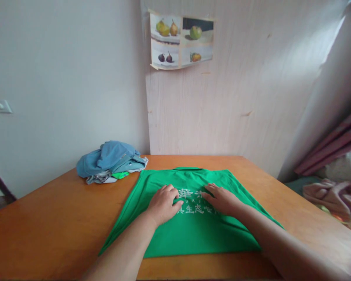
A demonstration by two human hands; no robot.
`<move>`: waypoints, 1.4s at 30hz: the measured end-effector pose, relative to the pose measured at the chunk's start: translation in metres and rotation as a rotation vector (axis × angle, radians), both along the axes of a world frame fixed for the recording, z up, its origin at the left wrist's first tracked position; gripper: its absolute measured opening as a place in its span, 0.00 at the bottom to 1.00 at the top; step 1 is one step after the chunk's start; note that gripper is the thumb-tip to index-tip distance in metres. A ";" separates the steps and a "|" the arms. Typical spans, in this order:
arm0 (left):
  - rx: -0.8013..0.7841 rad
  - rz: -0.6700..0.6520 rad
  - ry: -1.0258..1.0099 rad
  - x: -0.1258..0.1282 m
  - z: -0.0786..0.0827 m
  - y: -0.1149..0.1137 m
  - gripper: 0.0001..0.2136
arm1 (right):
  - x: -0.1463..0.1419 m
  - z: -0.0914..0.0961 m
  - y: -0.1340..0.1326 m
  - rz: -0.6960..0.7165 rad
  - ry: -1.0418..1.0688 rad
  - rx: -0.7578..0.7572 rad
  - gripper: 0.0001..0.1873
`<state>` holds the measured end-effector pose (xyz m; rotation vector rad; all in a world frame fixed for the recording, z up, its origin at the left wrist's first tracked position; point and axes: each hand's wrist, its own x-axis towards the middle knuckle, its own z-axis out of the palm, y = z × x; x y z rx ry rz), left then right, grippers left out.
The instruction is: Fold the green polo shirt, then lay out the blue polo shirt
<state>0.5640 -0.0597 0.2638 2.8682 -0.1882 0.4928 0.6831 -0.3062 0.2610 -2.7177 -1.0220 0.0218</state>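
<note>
Our left hand (163, 203) and right hand (222, 199) lie on the green shirt (191, 228), both grips loosely spread, clutching nothing. Pressing unevenly could wrinkle it.

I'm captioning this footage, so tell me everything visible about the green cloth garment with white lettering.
The green cloth garment lies spread across the orange-brown, wooden-looking tabletop, a collar-like strip at its far edge and a nearly straight hem nearest the person. It looks like soft, matte fabric, mostly flat with shallow creases. White printed characters cross its middle, partly covered by the person's bare left hand and bare right hand, both resting palm-down on it. Whether it has sleeves cannot be made out.
</note>
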 end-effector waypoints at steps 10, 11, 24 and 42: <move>-0.002 0.218 0.212 0.003 -0.008 0.009 0.37 | 0.019 -0.009 0.023 -0.076 0.030 -0.117 0.45; -0.005 0.237 0.249 0.003 -0.007 0.010 0.40 | 0.021 -0.007 0.025 -0.096 0.034 -0.125 0.45; -0.012 0.330 0.375 0.004 -0.003 0.015 0.60 | 0.032 0.003 0.064 -0.035 0.035 -0.107 0.41; -0.051 0.356 0.309 0.006 -0.004 0.018 0.55 | 0.030 0.008 0.154 0.168 -0.064 -0.033 0.31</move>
